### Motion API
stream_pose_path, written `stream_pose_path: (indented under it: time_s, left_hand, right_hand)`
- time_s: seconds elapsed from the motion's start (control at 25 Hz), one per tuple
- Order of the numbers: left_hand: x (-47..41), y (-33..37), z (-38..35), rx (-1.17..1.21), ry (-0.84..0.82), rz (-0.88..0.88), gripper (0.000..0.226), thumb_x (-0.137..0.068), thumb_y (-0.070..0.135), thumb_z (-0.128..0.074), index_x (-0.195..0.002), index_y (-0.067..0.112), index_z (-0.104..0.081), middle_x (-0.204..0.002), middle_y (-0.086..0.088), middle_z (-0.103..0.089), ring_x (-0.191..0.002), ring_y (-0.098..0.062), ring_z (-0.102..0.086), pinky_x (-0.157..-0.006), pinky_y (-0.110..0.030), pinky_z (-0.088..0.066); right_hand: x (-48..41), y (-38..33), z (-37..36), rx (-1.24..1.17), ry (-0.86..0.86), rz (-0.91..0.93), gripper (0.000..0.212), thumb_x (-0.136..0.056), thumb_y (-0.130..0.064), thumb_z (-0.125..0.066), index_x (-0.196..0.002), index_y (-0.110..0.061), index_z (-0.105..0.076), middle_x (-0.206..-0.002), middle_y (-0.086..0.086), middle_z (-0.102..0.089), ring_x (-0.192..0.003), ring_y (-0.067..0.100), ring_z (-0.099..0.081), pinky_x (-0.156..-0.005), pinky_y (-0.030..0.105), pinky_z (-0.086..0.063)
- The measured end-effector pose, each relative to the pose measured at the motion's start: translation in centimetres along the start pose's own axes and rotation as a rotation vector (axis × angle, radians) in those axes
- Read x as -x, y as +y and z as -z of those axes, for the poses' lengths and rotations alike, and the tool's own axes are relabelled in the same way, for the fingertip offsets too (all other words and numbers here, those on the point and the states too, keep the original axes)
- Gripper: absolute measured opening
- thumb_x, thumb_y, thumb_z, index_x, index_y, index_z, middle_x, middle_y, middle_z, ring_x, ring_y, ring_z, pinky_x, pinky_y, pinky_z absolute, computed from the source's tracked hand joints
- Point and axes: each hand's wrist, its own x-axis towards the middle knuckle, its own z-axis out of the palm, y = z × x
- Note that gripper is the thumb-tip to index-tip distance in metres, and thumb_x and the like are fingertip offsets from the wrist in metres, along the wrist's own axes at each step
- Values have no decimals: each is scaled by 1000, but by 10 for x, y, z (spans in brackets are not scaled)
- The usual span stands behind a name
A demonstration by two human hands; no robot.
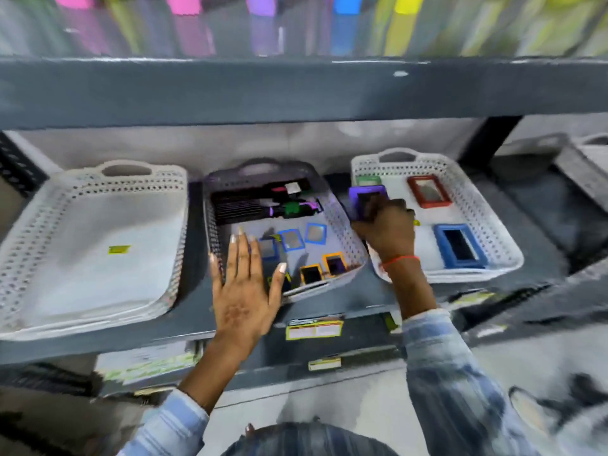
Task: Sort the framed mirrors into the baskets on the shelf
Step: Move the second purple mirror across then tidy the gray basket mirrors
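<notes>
Grey shelf (329, 301): right hand (386, 230) grips purple rectangular mirror (365, 199) (perforated basket (487, 199)); left hand (245, 284) splayed.

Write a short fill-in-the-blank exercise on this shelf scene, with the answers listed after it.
1. The right hand grips a mirror with a ____ frame.
2. The left basket holds ____ mirrors.
3. The left hand is spread ____, holding nothing.
4. In the right basket, the mirror nearest the back right corner has a ____ frame.

Answers: purple; no; open; red
</notes>
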Motion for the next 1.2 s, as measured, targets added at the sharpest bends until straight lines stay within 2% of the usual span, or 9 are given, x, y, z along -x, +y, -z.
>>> stream_pose_path:
  time_s: [0.12, 0.28, 0.56, 0.64, 0.76, 0.84, 0.92, 1.0, 1.2]
  left_hand:
    - [1, -2, -6, -44, -16, -3, 73, -92, 53, -18, -140, 0, -35, -151, -17, -29, -141, -26, -25, -114, -44, 4]
    - [1, -1, -3, -52, -18, 5, 73, -93, 54, -18, -142, 2, -32, -153, -16, -26, -142, -25, -22, -113, -41, 10]
    - [1, 0, -2, -36, 6, 15, 73, -93, 54, -19, -142, 1, -31, -153, -17, -25, -142, -25, -21, -114, -42, 7]
    - [2, 1, -1, -21, 11, 13, 74, -93, 55, -18, -143, 2, -30, -153, -16, -25, -142, -25, -20, -114, -43, 4]
    - [4, -5, 2, -4, 25, 14, 74, -93, 55, -16, -143, 2, -29, -154, -15, -23, -143, -23, -19, -115, -42, 4]
    - [7, -12, 3, -14, 31, 25, 73, -93, 54, -15, -143, 2, -30, -154, -15, -24, -142, -23, -20, -116, -44, 2]
    - [9, -16, 2, -8, 28, 33, 72, -94, 53, -14, -143, 3, -29, -154, -15, -24, -143, -23, -19, -116, -45, 2]
    - [9, -17, 1, 3, 23, 40, 72, -94, 53, -14, -143, 3, -29, -153, -15, -25, -143, -23, -19, -116, -45, 2]
    - [8, -16, -1, 24, 34, 49, 70, -94, 52, -18, -143, 3, -30, -153, -16, -26, -142, -24, -21, -115, -45, 2]
  right_hand:
    - [-13, 48, 4, 82, -163, -201, 55, -72, -41, -68, -110, -2, -63, -115, 26, -66, -112, 39, -56, -95, 43, -46]
    - [-17, 70, -11, 109, -414, -202, 54, -73, -34, -69, -117, -4, -59, -124, 23, -62, -115, 38, -56, -100, 43, -47]
    - [-14, 68, -6, 137, -444, -147, 45, -84, -26, -61, -121, -1, -53, -129, 25, -57, -121, 40, -50, -103, 46, -44]
    - [-12, 56, 2, 113, -320, -155, 49, -84, -27, -63, -125, -5, -51, -132, 25, -51, -121, 41, -49, -104, 46, -41]
    - [-4, 11, 8, 43, -160, 81, 42, -85, -23, -65, -122, -4, -56, -123, 24, -57, -112, 38, -57, -98, 37, -45]
    - [4, -20, -4, 0, -393, 290, 38, -82, -18, -69, -116, -3, -61, -118, 19, -65, -108, 33, -63, -92, 30, -47]
    - [12, -35, -27, 209, -625, 468, 40, -79, -20, -71, -116, -8, -62, -120, 14, -66, -111, 32, -62, -99, 35, -49]
    - [11, -37, -45, 400, -677, 574, 33, -80, -26, -67, -111, -15, -63, -121, 10, -66, -110, 31, -62, -97, 40, -51]
    - [3, -37, -59, 453, -704, 665, 27, -84, -23, -60, -110, -21, -62, -118, 7, -65, -110, 30, -60, -95, 42, -52]
